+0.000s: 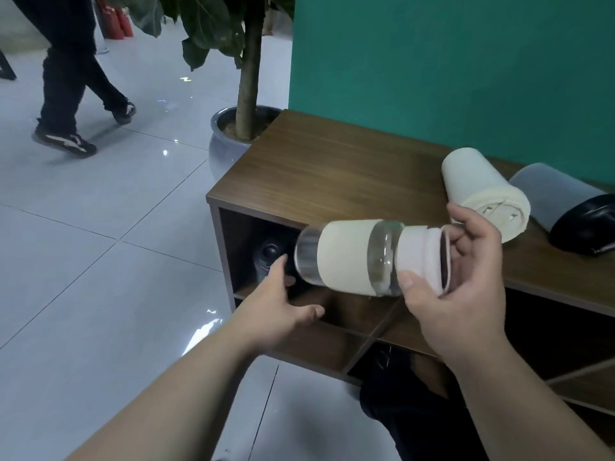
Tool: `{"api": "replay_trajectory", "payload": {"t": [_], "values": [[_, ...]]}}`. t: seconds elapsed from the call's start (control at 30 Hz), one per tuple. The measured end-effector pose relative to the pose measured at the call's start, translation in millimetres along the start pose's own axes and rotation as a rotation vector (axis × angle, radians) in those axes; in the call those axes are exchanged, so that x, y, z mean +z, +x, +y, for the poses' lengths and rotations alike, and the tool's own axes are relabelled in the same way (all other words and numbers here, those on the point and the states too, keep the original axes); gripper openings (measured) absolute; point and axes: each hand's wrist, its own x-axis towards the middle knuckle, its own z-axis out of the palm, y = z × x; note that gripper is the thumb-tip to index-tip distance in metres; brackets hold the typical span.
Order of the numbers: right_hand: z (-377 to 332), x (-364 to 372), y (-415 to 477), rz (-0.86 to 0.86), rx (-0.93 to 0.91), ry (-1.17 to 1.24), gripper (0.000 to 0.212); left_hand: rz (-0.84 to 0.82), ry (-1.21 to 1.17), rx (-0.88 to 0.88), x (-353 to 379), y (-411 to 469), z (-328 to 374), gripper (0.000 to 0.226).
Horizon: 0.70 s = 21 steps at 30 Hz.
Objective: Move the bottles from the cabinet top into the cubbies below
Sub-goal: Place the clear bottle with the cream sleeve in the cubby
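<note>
My right hand [466, 287] grips the lid end of a clear glass bottle with a cream sleeve [349, 257], held sideways in front of the upper left cubby [246, 234] of the wooden cabinet [326, 168]. My left hand [283, 301] reaches into that cubby with fingers spread, touching a dark bottle [268, 257] lying inside. On the cabinet top lie a cream cup [482, 191] and a grey bottle with a black lid [565, 207], both on their sides.
A potted tree in a grey pot [226, 144] stands at the cabinet's far left corner. A person's legs [73, 88] cross the tiled floor at the upper left. A green wall [466, 61] backs the cabinet. More cubbies lie below and to the right.
</note>
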Motion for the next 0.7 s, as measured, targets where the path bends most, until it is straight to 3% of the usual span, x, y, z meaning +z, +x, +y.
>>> {"api": "replay_trajectory", "payload": {"t": [0.1,0.3,0.53,0.7], "values": [[18,3,-13,-0.129,0.116,-0.133,0.081,-0.071,0.066,0.044,7,5,-8,0.121],[53,28,-18,-0.225,0.190,-0.347,0.086,-0.209,0.132,0.080,53,26,-29,0.077],[86,47,-9,-0.310,0.344,-0.410,0.107,-0.200,0.066,-0.009,76,71,-63,0.083],[126,48,-5,-0.364,0.511,-0.254,0.091,-0.234,-0.024,-0.088,85,101,-76,0.085]]}}
